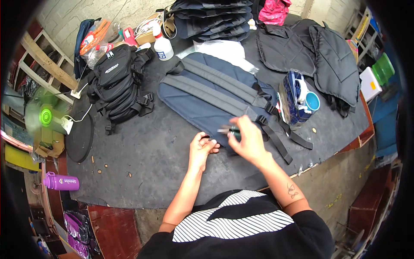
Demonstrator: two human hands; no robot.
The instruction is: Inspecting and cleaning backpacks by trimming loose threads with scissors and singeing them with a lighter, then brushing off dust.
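Centre frame: left hand (202, 148) pinches the navy backpack (215, 97) edge on the dark surface (142, 146); right hand (248, 140) grips a small blurred tool (228, 129), seemingly mid-trimming. Next needs steady aim.

A small bag-making workshop. A dark, worn worktable (142, 159) is crowded with goods in progress: a navy backpack (207, 99) lying straps up, a finished black bag (118, 82), a stack of navy panels (215, 17) and 2 quilted black back panels (310, 52). A white squeeze bottle (163, 45) stands among loose clutter near a rough plastered wall (69, 17). Timber framing (47, 60), a green fan (45, 116) and a bare concrete floor (336, 185) surround the table.
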